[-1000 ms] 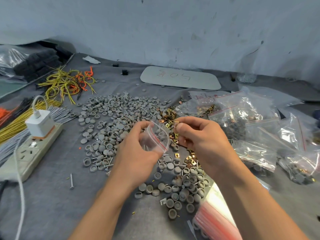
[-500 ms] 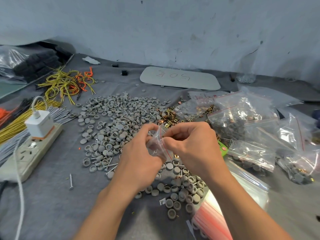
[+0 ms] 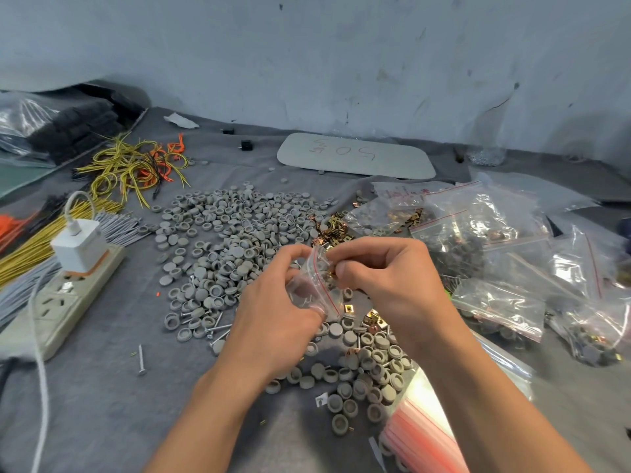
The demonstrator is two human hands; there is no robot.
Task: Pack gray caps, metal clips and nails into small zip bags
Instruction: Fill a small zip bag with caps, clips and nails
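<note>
My left hand (image 3: 273,315) holds a small clear zip bag (image 3: 312,288) with a red strip, fingers curled round its body. My right hand (image 3: 386,278) pinches the bag's mouth, and small brass clips show at its fingertips. Beneath and behind my hands lies a wide heap of gray caps (image 3: 218,247) on the gray cloth. Loose metal clips (image 3: 333,230) lie just beyond the bag, and a few more lie under my right hand. Nails (image 3: 215,327) sit among the caps, and one nail (image 3: 141,359) lies alone at the left.
Filled zip bags (image 3: 495,254) pile up at the right. A stack of unused red-striped bags (image 3: 423,435) lies at the bottom right. A power strip with a charger (image 3: 68,288) and bundles of yellow and gray wires (image 3: 37,244) lie left. A white board (image 3: 355,155) lies near the wall.
My right hand has come from apart beside the bag to the bag's mouth and stays pressed against it. Both hands have sunk slightly lower toward the caps.
</note>
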